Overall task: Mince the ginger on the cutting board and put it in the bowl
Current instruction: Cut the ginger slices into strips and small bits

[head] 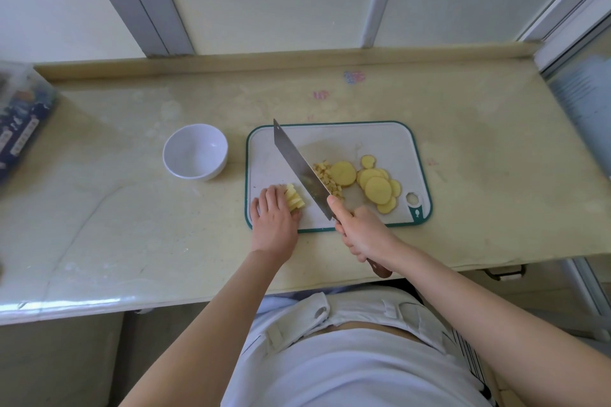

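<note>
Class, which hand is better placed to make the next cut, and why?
Right: the right hand grips the knife, blade beside the ginger strips that the left hand holds.

a white top (347, 373) above pale trousers (357, 307) with belt loops (406, 311) at the waistband, forearms (463, 294) bare.

Pale yellow ginger slices (377, 187), white cutting board (334, 142) with dark teal rim, plain white bowl (195, 152), silver-grey knife blade (299, 167) with reddish-brown handle, glossy cream countertop (132, 208) with faint pink marks
</note>
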`<state>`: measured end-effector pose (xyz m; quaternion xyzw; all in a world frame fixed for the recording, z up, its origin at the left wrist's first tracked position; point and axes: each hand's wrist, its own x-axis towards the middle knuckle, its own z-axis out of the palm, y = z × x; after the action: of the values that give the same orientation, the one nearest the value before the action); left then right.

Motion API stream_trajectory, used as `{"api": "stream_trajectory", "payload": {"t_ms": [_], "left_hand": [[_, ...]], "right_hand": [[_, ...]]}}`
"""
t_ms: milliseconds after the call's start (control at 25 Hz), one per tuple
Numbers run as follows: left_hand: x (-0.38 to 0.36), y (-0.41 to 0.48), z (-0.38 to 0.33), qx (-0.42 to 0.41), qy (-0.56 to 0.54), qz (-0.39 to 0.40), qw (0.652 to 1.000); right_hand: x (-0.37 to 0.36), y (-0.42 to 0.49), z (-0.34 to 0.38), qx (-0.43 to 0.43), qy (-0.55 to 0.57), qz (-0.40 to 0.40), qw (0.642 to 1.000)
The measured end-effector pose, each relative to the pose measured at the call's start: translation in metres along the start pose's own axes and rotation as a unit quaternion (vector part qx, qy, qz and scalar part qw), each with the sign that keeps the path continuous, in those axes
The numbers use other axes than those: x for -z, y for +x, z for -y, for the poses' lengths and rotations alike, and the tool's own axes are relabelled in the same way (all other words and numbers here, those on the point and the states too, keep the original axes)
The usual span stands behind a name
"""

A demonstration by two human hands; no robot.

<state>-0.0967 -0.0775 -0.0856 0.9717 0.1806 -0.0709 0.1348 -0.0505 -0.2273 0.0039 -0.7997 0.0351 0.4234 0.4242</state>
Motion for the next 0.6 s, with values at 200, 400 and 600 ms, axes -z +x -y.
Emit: {"api": "stream_trajectory", "payload": {"t_ms": [200, 400, 600], "left_hand": [[0.000, -0.001, -0.001, -0.011, 0.038, 0.007, 0.999], [-0.001, -0.001, -0.006, 0.014, 0.094, -0.013, 0.995], [-0.004, 0.001, -0.008, 0.008, 0.125, 0.001, 0.992]], "right_hand": [[-0.006, -0.008, -0.002, -0.007, -0.026, 0.016, 1.000], [-0.009, -0.008, -0.004, -0.009, -0.045, 0.020, 0.999], [-0.011, -0.005, -0.002, -0.023, -0.066, 0.020, 0.997]]}}
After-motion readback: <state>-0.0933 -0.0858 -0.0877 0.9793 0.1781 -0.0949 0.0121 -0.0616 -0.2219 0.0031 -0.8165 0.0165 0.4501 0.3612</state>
